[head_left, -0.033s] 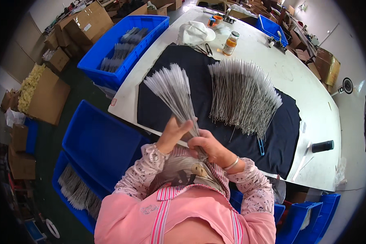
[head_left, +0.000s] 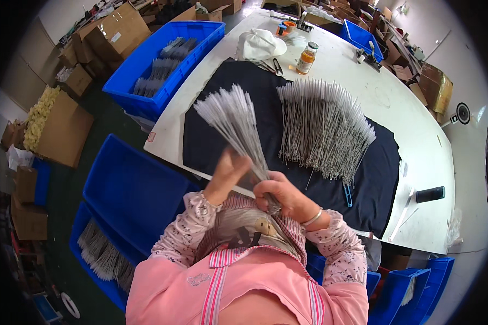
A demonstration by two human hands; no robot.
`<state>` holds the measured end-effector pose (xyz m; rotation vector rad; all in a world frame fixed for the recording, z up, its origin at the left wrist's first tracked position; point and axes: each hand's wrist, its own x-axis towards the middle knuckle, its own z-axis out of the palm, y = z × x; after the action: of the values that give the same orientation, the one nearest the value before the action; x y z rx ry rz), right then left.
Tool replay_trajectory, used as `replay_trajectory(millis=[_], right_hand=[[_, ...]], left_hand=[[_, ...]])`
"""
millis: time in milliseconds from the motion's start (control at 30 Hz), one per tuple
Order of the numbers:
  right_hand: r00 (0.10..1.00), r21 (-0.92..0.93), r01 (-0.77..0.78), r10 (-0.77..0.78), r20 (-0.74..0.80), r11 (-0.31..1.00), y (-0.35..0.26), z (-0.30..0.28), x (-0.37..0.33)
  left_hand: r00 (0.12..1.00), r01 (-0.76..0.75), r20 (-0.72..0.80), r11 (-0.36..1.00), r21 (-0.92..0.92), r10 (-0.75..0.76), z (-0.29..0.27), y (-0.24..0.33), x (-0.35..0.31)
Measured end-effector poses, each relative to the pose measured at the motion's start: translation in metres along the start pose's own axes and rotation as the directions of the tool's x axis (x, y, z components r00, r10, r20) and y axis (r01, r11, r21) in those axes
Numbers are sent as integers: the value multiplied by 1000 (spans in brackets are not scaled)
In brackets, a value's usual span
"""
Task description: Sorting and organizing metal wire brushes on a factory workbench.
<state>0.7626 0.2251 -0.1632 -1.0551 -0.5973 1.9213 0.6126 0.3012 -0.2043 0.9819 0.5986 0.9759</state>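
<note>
My right hand (head_left: 287, 196) is closed around the lower wire ends of a bundle of thin brushes (head_left: 236, 119). Their white bristle tips fan out up and to the left, over the dark cloth (head_left: 206, 149). Just left of the wire stems is my left hand (head_left: 229, 176), slightly blurred and loose from the bundle, its fingers open. On the cloth to the right lies a wide row of similar brushes (head_left: 325, 127), bristles away from me and looped wire ends towards me. A blue strip-like tool (head_left: 348, 195) pokes out beneath that row.
Around the cloth, the white table (head_left: 417, 130) holds a white cap (head_left: 259, 44), a glass jar (head_left: 307, 58), small scissors (head_left: 277, 66) and a black cylinder (head_left: 430, 195). Blue bins (head_left: 119, 89) with brushes stand left; a tilted blue bin (head_left: 130, 189) is by my left arm.
My left hand has come off the brush bundle and shifted slightly left. The bundle, still in my right hand, has moved a little to the right.
</note>
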Motion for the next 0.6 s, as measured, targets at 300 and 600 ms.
replay_trajectory(millis=[300,600], right_hand=[[997,-395,38,-10,73,918,-65,1,-27],[429,-720,626,-638,640,-301,-201,73,-20]], left_hand=[[407,-784,864,-373,497,295,40,56,30],[813,-577,499,532,619,301,45,92,82]])
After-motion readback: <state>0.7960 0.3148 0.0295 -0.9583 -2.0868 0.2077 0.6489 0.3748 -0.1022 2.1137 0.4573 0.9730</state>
